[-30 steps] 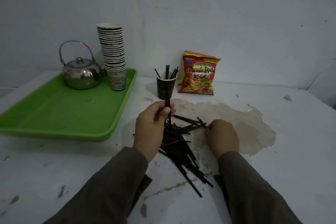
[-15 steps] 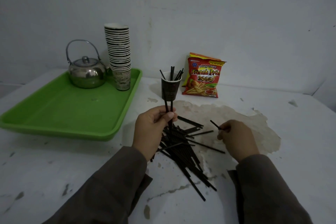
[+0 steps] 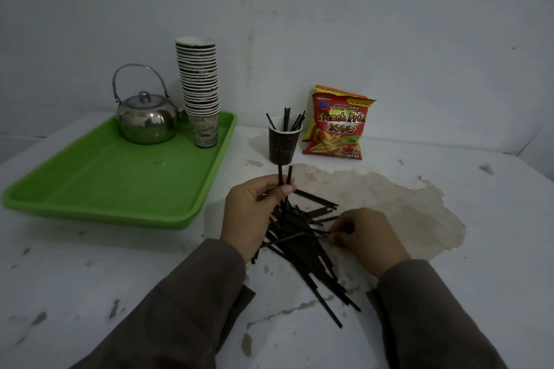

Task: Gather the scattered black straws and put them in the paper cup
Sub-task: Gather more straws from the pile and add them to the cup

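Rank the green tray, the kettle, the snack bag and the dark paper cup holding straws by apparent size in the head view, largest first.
1. green tray
2. kettle, counting its raised handle
3. snack bag, close to the kettle, so that order is unsure
4. dark paper cup

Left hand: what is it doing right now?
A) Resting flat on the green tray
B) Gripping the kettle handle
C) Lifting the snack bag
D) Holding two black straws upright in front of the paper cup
D: the left hand pinches two black straws upright just in front of the paper cup, while the right hand reaches into the pile of straws on the table.
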`<state>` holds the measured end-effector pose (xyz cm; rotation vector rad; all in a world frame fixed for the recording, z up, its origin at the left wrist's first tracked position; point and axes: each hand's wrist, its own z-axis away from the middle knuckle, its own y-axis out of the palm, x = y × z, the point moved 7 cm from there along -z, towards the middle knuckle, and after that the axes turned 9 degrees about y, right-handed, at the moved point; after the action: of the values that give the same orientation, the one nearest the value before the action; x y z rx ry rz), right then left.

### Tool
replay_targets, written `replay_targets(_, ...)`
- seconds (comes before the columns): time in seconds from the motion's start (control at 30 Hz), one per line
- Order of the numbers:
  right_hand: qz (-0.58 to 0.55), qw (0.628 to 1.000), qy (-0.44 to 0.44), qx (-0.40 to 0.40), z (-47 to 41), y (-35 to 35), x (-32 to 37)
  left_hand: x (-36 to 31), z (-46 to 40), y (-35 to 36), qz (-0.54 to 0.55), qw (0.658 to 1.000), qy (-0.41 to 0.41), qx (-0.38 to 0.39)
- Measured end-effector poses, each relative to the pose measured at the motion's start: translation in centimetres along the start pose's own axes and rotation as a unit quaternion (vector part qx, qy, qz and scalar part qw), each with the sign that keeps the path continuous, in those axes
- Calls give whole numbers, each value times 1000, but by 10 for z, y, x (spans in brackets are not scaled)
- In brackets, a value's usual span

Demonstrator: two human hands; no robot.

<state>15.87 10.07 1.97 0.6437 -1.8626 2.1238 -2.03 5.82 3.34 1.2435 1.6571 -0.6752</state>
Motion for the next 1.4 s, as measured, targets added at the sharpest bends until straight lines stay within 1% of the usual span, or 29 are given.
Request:
replay_targets(0.07,20,1000,2,9,1,5,8,0,0,-1,0,1000,4,-4)
replay_targets(0.2,111,992,12,60,-2,13,16,-1,-2,-3,9,1000,7,-12)
replay_targets(0.27,117,992,0,51,0,13,17,-1,-2,-4,11,1000,8,-13)
replay_targets(0.33,100,995,-16,11,3,8,15,-1,-2,-5,20,1000,8,-15)
replay_targets(0.43,6,998,-14,-67,4,-14,5,-3,-3,-6,36,999,7,-20)
replay_targets(0.5,-87,990,-13,-107,3,-31,-1,-4,-4,-7,36,999,7,-25)
replay_targets(0.53,-149,983,-11,-111,3,-37,-2,-6,-5,-8,32,999,8,-29)
replay_targets(0.57,-225,969,-9,-104,3,-40,-2,-8,-6,-9,26,999,11,-34)
replay_targets(0.63,-385,921,-9,-59,1,-40,4,-14,-10,-11,17,999,20,-43)
replay_targets(0.67,-441,897,-10,-38,-1,-38,9,-16,-13,-12,17,999,22,-45)
replay_targets(0.7,-473,881,-13,-26,-4,-35,14,-17,-16,-12,21,998,19,-48)
replay_targets(0.73,-487,873,-16,-27,-7,-34,20,-18,-20,-13,25,998,16,-51)
replay_targets(0.87,-478,875,-21,-69,-30,-35,39,-20,-42,-15,-10,998,25,-56)
replay_targets(1.0,-479,872,-41,-92,-60,-51,60,-24,-83,-15,-84,995,39,-23)
replay_targets(1.1,-434,886,-57,-155,-83,-70,77,-30,-119,-12,-117,991,62,-5)
replay_targets(1.2,-410,886,-50,-211,-109,-86,88,-32,-152,-8,-139,988,74,-5)
replay_targets(1.3,-368,898,-47,-235,-133,-88,97,-31,-176,-2,-159,984,86,-5)
replay_targets(1.4,-317,918,-53,-233,-151,-79,101,-21,-190,6,-197,976,90,10)
